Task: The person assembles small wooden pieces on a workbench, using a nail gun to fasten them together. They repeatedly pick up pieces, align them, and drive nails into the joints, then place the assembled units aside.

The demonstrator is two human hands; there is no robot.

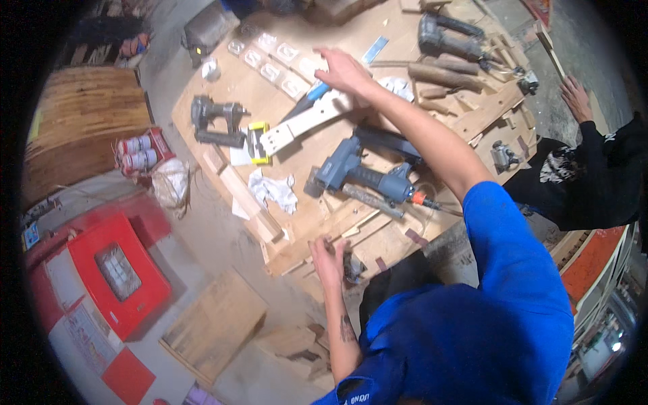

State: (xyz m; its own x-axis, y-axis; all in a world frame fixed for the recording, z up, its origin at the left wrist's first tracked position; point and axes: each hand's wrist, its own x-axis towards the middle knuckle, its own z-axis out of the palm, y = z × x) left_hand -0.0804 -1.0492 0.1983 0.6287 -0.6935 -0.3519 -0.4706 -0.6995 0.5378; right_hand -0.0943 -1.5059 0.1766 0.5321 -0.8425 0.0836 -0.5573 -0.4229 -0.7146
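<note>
My right hand reaches across the wooden workbench, fingers spread and holding nothing I can see. Just below it lie a blue-handled tool and a pale wooden bar with small holes at its left end. A yellow-edged piece sits against that end. My left hand is at the bench's near edge, fingers apart, beside a small dark metal object. Between my hands, a blue-grey air nailer lies on its side. Crumpled white paper is to its left.
Other nailers lie at the bench's left and far right. Wooden blocks with pale rounded shapes stand at the back. Round wood pieces lie to the right, near a co-worker's hand. A red plastic seat is left.
</note>
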